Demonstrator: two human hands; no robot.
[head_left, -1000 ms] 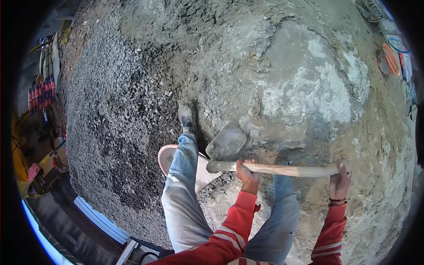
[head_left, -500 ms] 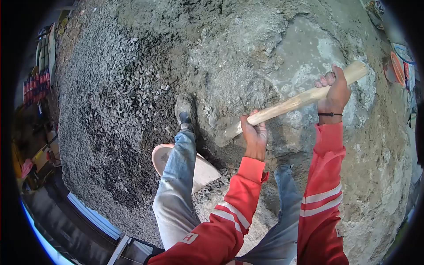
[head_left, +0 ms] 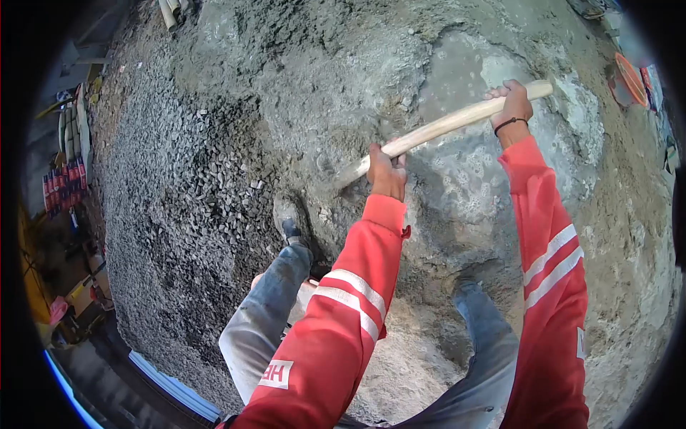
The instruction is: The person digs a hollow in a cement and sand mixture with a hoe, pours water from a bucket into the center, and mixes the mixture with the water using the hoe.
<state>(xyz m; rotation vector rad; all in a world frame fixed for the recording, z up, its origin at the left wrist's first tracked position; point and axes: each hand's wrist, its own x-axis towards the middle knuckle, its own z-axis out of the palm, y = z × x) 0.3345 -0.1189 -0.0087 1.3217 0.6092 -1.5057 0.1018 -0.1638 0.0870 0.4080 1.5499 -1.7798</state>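
Observation:
My left hand (head_left: pixel 388 173) is closed around the lower part of a thick, pale wooden tool handle (head_left: pixel 446 127). Higher up, near its free end, my right hand (head_left: pixel 514 109) grips the same handle. The handle slants from upper right down to the left. Its lower end meets the grey wet mix (head_left: pixel 341 179), and the tool's head cannot be made out there. Beyond the handle lies a watery grey puddle (head_left: pixel 457 68).
Dark gravel (head_left: pixel 179 214) spreads on the left, by my left shoe (head_left: pixel 288 218). A pale container (head_left: pixel 301 304) is partly hidden behind my left leg. An orange tub (head_left: pixel 629 80) stands at the far right. Packed red-and-blue items (head_left: pixel 64 187) are at the far left.
Both hands and the wooden handle have moved forward and to the left in view, arms reaching further out. The pale container is now mostly covered by my leg and sleeve.

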